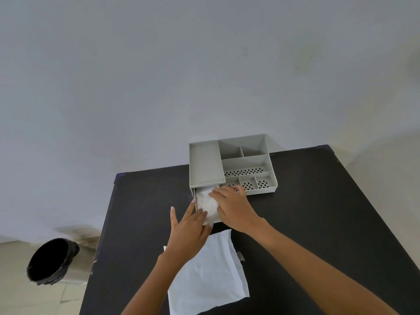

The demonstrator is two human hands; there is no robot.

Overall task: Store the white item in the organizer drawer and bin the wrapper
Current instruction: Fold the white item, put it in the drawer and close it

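A grey organizer [247, 160] stands at the far side of the black table [318, 212]. Its drawer [193, 196] is pulled out toward me at the organizer's left front. A crumpled white item [205, 201] lies inside the drawer. My right hand [231, 208] rests on top of the white item, fingers spread and pressing down on it. My left hand [191, 228] touches the item's near end and the drawer front, fingers apart. A flat white wrapper [211, 273] lies on the table near me, partly under my left wrist.
A bin with a black liner [51, 260] stands on the floor, left of the table. The organizer's top holds several empty compartments, some with perforated floors [245, 171]. A pale wall is behind the table.
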